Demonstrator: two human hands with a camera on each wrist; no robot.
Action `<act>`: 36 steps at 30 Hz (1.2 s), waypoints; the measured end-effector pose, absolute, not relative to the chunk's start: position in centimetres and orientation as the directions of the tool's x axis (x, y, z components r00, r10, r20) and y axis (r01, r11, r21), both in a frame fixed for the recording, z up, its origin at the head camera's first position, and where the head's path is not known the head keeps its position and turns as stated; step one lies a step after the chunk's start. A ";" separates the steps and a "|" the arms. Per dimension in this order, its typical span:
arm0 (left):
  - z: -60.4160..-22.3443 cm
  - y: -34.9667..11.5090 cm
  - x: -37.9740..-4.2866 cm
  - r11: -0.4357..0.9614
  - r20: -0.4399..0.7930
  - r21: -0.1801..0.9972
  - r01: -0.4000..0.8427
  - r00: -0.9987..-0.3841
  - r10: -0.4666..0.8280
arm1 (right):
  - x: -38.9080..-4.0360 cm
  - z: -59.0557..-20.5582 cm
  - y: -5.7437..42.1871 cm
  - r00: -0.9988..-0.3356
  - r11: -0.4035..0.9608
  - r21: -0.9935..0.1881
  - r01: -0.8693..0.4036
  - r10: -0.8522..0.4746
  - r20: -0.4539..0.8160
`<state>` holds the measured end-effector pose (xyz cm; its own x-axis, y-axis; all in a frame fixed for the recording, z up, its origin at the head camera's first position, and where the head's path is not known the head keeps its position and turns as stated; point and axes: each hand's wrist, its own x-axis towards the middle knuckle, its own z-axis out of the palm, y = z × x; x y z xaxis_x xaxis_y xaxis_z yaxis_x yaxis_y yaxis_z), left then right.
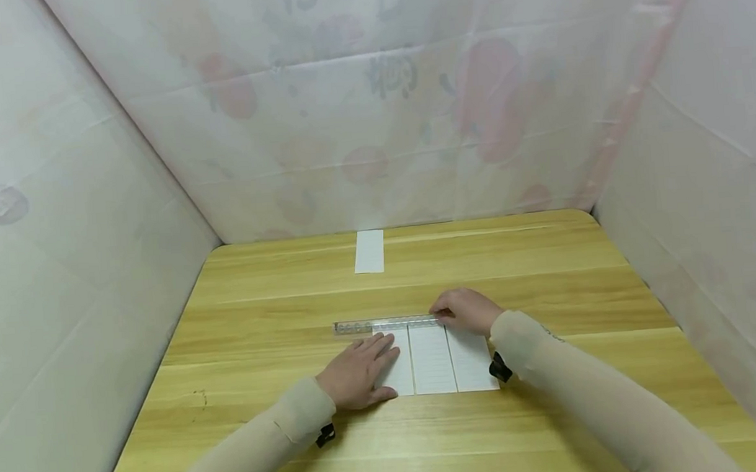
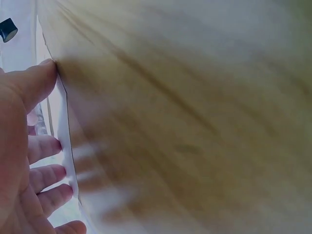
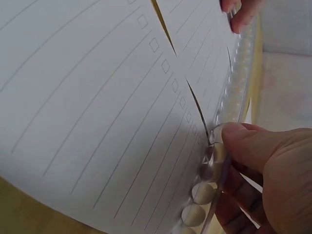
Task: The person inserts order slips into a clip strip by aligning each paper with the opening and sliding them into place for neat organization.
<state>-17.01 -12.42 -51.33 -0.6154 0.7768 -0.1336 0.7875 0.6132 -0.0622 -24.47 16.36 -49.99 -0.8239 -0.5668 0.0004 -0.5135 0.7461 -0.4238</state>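
Three lined white paper slips lie side by side: the left slip [image 1: 401, 372], the middle slip [image 1: 433, 362] and the right slip [image 1: 475, 366]. Along their far edge runs a clear plastic strip [image 1: 356, 327] with a row of round bumps, its left end reaching past the slips. My right hand [image 1: 468, 311] pinches this strip; in the right wrist view the thumb [image 3: 237, 137] presses on top and fingers curl beneath. With fingers spread, my left hand [image 1: 355, 374] rests flat on the left slip. Its fingertips [image 2: 58, 173] show along the paper's edge in the left wrist view.
Another white slip [image 1: 369, 252] lies at the back of the wooden table [image 1: 276, 278], close to the hanging sheet [image 1: 319, 124]. Pale sheets also enclose the left and right sides. A black wrist strap [image 1: 499, 366] hangs below the right sleeve.
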 end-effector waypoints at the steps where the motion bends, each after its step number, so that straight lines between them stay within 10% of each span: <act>1: -51.3 -12.4 -17.0 0.613 -0.135 -0.064 0.788 -0.615 0.777 | -24.5 -50.0 16.4 -0.821 0.746 -0.415 -0.521 -0.571 0.004; 36: -51.5 -12.6 -17.8 0.608 -0.084 -0.030 0.794 -0.608 0.790 | -25.2 -49.2 15.1 -0.795 0.776 -0.263 -0.574 -0.605 -0.048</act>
